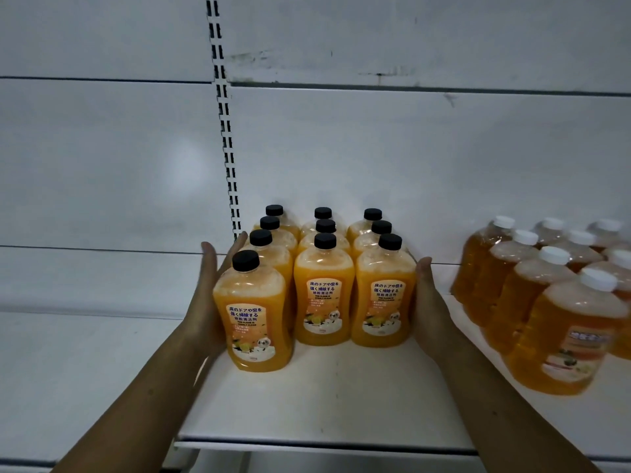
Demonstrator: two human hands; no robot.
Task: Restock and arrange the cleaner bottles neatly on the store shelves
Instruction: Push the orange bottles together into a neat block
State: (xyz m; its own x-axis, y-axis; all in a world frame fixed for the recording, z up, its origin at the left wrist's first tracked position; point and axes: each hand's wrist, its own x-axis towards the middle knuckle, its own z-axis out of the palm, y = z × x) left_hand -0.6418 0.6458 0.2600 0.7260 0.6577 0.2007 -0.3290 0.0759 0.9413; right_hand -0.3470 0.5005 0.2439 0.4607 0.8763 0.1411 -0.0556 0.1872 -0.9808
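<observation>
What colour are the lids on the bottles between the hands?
Black lids, clearest in the head view.

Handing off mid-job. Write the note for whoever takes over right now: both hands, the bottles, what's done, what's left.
Left hand: open, flat against the front-left bottle.
Right hand: open, flat against the front-right bottle.
Black-capped cleaner bottles: upright on the shelf in columns of four, three, three. White-capped bottles are grouped to the right.
Done: block stocked, front labels facing out.
Left: the left column juts forward; probably even up the front line.
</observation>
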